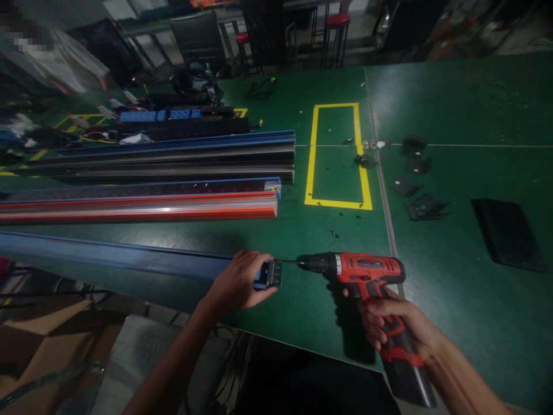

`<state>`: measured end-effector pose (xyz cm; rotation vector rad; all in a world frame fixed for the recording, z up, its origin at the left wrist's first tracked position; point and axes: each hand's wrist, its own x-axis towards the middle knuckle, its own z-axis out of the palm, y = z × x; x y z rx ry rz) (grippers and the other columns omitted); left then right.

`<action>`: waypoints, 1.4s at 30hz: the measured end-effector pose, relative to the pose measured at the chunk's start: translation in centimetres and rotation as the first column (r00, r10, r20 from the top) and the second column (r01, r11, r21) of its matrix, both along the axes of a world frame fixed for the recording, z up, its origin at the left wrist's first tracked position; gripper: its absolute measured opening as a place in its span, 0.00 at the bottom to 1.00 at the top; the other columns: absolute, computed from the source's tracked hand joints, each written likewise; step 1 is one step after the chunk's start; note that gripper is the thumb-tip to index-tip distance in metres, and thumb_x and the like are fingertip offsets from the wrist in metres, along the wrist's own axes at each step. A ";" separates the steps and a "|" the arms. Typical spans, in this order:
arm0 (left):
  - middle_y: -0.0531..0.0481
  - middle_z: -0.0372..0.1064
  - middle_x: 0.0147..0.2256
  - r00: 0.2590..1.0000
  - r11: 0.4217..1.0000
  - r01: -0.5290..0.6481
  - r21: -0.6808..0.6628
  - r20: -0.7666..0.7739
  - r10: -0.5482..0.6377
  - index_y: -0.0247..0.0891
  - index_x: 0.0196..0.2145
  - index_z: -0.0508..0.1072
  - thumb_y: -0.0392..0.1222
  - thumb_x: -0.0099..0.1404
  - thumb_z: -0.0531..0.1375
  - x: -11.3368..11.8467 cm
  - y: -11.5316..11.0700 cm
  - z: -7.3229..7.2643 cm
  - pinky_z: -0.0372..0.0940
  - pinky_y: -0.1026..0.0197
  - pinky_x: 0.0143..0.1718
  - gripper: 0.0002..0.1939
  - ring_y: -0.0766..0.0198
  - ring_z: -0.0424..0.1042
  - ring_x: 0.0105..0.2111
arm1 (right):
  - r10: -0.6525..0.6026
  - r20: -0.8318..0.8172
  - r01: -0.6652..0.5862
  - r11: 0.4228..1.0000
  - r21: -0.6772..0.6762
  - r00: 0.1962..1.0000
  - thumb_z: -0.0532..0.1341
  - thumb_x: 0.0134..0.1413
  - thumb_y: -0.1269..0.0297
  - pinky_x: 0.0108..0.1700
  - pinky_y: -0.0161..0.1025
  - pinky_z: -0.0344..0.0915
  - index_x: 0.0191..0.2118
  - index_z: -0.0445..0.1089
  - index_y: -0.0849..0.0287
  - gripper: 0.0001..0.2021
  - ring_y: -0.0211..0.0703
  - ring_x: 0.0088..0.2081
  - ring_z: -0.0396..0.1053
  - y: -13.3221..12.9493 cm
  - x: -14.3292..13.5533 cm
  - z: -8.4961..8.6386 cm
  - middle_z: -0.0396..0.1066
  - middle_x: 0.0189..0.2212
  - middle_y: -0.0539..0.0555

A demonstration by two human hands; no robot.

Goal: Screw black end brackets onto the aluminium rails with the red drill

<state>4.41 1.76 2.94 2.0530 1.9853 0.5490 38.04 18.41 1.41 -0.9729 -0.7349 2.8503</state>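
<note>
- We grip the near end of a long blue profile (129, 257) in our left hand (241, 279), fingers wrapped over it and thumb along its near side. The profile lies along the near edge of the green table (466, 109) and runs off to the left.
- At its right end sits a dark end piece (275, 274), just beyond our fingertips.
- Our right hand (410, 325) is closed around the handle of a red and black power drill (371, 268), which points left. Its thin bit (291, 262) reaches the far corner of the end piece; we cannot tell whether a screw is seated there or whether the drill is running.
- We judge the step in hand to be driver work at that corner, with the left hand bracing the profile.
- From this pose, the work seems to call for a firm left grip, the bit square to the end piece, and light, even pressure so it does not slip towards our fingers.
- Beyond the blue profile, at left, lies an orange-edged profile (173, 212), with more long profiles (194, 155) farther off.
- Small screws (336, 234) lie on the near side of a yellow tape outline (311, 161); dark plates (425, 207) are scattered to its right, and a flat black object (510, 233) lies at far right.
</note>
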 end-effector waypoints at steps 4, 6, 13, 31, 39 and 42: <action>0.41 0.76 0.48 1.000 1.000 0.000 0.016 -0.001 0.000 0.40 0.56 0.66 0.44 0.62 0.71 0.0 0.0 -0.1 0.69 0.46 0.53 0.28 0.48 0.76 0.48 | 0.021 -0.024 -0.021 1.000 -0.012 0.999 0.74 0.53 0.61 0.24 0.35 0.69 0.48 0.77 0.55 0.16 0.32 0.19 0.62 0.3 0.2 -0.1 0.63 0.21 0.42; 0.41 0.76 0.48 1.000 1.000 0.001 0.025 -0.002 0.000 0.40 0.56 0.67 0.44 0.62 0.71 0.1 0.0 -0.1 0.69 0.45 0.53 0.28 0.47 0.76 0.48 | 0.031 -0.022 -0.031 0.999 -0.021 0.999 0.73 0.56 0.58 0.25 0.35 0.69 0.48 0.78 0.55 0.15 0.31 0.19 0.62 0.4 0.3 -0.1 0.63 0.21 0.42; 0.40 0.76 0.48 1.000 1.000 0.000 0.029 0.005 0.000 0.39 0.55 0.67 0.44 0.62 0.70 0.2 0.2 0.0 0.70 0.43 0.52 0.26 0.47 0.75 0.48 | 0.079 0.031 -0.080 0.997 0.019 0.996 0.76 0.51 0.59 0.25 0.35 0.68 0.44 0.78 0.55 0.15 0.31 0.19 0.60 0.5 0.3 -0.2 0.60 0.20 0.40; 0.41 0.76 0.47 1.000 0.999 0.010 0.036 -0.006 -0.010 0.39 0.55 0.67 0.45 0.63 0.69 0.2 0.3 0.0 0.69 0.44 0.53 0.26 0.47 0.75 0.48 | 0.128 0.113 -0.122 0.991 -0.061 0.985 0.78 0.45 0.61 0.25 0.35 0.67 0.39 0.76 0.56 0.16 0.30 0.19 0.58 1.4 -0.5 0.7 0.58 0.19 0.40; 0.42 0.76 0.47 1.000 1.000 -0.010 0.004 0.011 0.010 0.41 0.53 0.68 0.45 0.61 0.69 0.1 0.3 0.0 0.68 0.45 0.53 0.25 0.47 0.75 0.48 | 0.131 0.124 -0.126 0.991 -0.048 0.984 0.76 0.44 0.62 0.26 0.35 0.65 0.40 0.75 0.58 0.16 0.30 0.20 0.57 1.9 -0.6 0.7 0.58 0.19 0.39; 0.43 0.76 0.48 1.000 1.000 -0.009 0.001 0.007 0.009 0.41 0.53 0.68 0.45 0.62 0.69 0.1 0.4 -0.1 0.68 0.44 0.53 0.24 0.47 0.75 0.48 | 0.121 0.141 -0.118 0.993 -0.027 0.983 0.76 0.44 0.61 0.27 0.36 0.66 0.39 0.75 0.59 0.16 0.30 0.20 0.59 1.9 -0.6 0.8 0.59 0.19 0.39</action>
